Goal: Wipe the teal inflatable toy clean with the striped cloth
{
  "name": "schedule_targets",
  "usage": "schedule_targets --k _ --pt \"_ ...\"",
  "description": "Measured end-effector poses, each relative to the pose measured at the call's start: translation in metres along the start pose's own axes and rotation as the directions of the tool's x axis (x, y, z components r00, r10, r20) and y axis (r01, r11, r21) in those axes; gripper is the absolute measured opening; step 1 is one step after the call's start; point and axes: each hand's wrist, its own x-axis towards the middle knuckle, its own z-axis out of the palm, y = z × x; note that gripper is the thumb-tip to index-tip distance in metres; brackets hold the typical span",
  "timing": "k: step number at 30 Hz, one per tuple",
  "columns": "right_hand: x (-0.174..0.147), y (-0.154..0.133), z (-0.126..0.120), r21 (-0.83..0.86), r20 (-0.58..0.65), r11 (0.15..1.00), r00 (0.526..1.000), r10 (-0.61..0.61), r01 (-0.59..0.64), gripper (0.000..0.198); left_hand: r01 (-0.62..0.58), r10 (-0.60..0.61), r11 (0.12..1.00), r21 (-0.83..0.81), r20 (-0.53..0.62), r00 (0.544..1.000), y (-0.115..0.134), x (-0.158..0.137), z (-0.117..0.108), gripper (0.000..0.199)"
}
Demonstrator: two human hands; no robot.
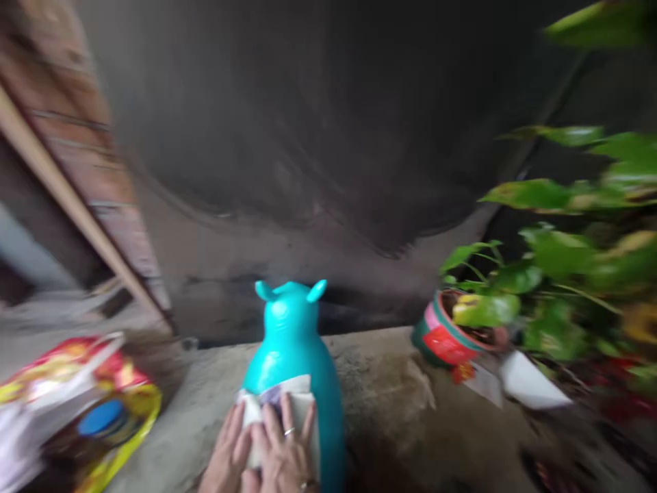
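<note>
A shiny turquoise animal-shaped figure (pixel 291 329) with two small ears stands upright on the concrete floor, its lower part cut off by the frame. A white cloth or paper sheet (pixel 298 385) with a dark patch lies against its rounded body. My right hand (pixel 287 452), with a ring on one finger, presses flat on the sheet with its fingers spread. Beside it on the left, my left hand (pixel 228 445) rests its outstretched fingers on the sheet's left side. The sheet's lower part is hidden under my hands.
On the left lies a red and yellow bag (pixel 141 424) with a blue-lidded jar (pixel 102 418). A potted plant (pixel 446 335) and large leaves (pixel 559 257) occupy the right. A dark wall (pixel 318 137) rises behind the figure; a wooden pole (pixel 66 185) leans at left.
</note>
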Motion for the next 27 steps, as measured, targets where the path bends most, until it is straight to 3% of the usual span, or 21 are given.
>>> schedule_targets --k 4,10,14,18,21,27 --pt "0.037 0.009 0.002 0.013 0.007 0.999 1.000 0.030 -0.030 0.056 0.081 -0.077 0.990 -0.116 0.042 0.996 0.020 0.021 -0.005 0.077" --pt "0.080 0.015 0.001 -0.031 -0.013 1.000 1.000 -0.004 0.004 0.047 0.081 -0.068 0.968 -0.237 0.061 0.996 0.007 0.061 -0.004 0.077" --pt "0.086 0.014 -0.003 -0.096 -0.019 0.995 0.999 -0.027 0.025 0.046 0.110 -0.101 0.961 -0.252 0.045 0.994 0.009 0.064 0.000 0.077" --pt "0.062 0.014 -0.001 -0.116 -0.003 0.993 0.999 -0.039 0.038 0.050 0.140 -0.135 0.959 -0.246 0.036 0.990 0.020 0.038 -0.003 0.079" --pt "0.027 0.019 0.018 -0.110 -0.001 0.993 0.999 -0.038 0.038 0.055 0.129 -0.125 0.975 -0.180 0.032 0.992 0.023 0.002 -0.001 0.077" --pt "-0.034 0.035 0.079 -0.324 -0.253 0.941 0.968 0.008 -0.093 0.041 0.026 -0.021 0.999 0.047 -0.102 0.995 0.009 -0.051 0.021 0.065"
